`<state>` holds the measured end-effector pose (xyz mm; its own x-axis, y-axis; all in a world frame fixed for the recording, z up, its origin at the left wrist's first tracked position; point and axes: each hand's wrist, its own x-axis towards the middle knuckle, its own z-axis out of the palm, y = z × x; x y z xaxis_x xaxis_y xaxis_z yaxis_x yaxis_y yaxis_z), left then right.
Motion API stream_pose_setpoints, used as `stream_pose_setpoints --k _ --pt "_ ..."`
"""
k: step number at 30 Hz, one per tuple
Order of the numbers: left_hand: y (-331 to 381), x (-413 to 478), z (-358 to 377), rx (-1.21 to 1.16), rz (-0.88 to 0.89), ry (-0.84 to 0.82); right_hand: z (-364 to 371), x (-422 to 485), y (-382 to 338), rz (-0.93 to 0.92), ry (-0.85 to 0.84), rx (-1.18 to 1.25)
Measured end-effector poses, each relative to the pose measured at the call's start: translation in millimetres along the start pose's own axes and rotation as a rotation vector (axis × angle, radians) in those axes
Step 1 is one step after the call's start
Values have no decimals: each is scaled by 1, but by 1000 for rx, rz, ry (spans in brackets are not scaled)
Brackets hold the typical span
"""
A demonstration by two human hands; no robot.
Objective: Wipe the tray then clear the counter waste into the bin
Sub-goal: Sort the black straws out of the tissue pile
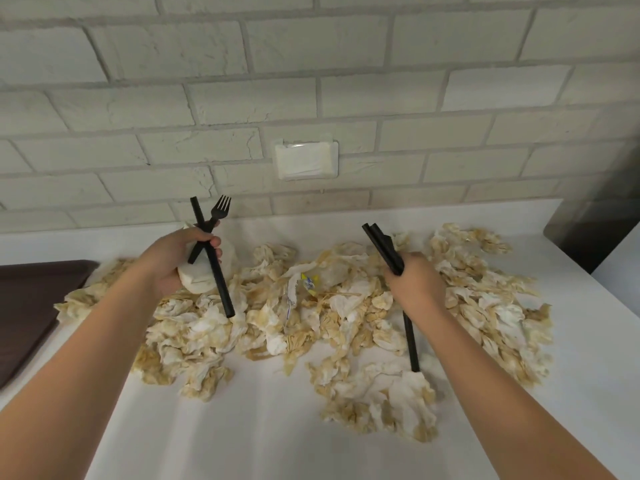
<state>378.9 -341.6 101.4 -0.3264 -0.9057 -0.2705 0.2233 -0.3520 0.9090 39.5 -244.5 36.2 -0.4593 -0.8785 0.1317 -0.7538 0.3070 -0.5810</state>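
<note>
A wide heap of crumpled, stained paper napkins (346, 317) covers the white counter (242, 427). My left hand (180, 258) is shut on a white paper cup (197, 278), a black straw (216, 271) and a black plastic fork (216, 211), held above the heap's left side. My right hand (415, 278) is shut on black straws (384, 247), which stick out up-left and down toward the napkins. A dark brown tray (24, 306) lies at the left edge, partly out of frame. No bin is in view.
A small yellow and blue wrapper (309, 283) lies among the napkins. A grey brick wall with a white socket cover (306, 160) rises behind the counter. A dark appliance (595, 216) stands at the right, past the counter's end.
</note>
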Motion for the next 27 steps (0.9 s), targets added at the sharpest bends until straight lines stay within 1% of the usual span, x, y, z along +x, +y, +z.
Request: stream_pose_setpoints --k 3,6,10,14,17,20,22,27 --pt "-12 -6 1 -95 -22 7 4 -24 -10 -24 -67 101" --pt "-29 -16 12 -45 -72 10 7 -42 -16 -17 -151 181" --pt "-52 -27 31 -48 -71 -67 4 -59 -9 -7 -249 255" --pt "-67 -40 57 -97 -68 -120 -16 -66 6 -1 -222 304" --pt "-75 -47 75 -164 -136 -125 -35 -69 15 -16 -181 385" --pt "-84 -52 90 -157 -181 -104 -54 -72 25 -24 -147 511" --pt "-91 -56 101 -151 -204 -111 -66 -73 35 30 -126 610" --pt "-109 -64 128 -136 -196 -123 -90 -77 68 298 -137 956"
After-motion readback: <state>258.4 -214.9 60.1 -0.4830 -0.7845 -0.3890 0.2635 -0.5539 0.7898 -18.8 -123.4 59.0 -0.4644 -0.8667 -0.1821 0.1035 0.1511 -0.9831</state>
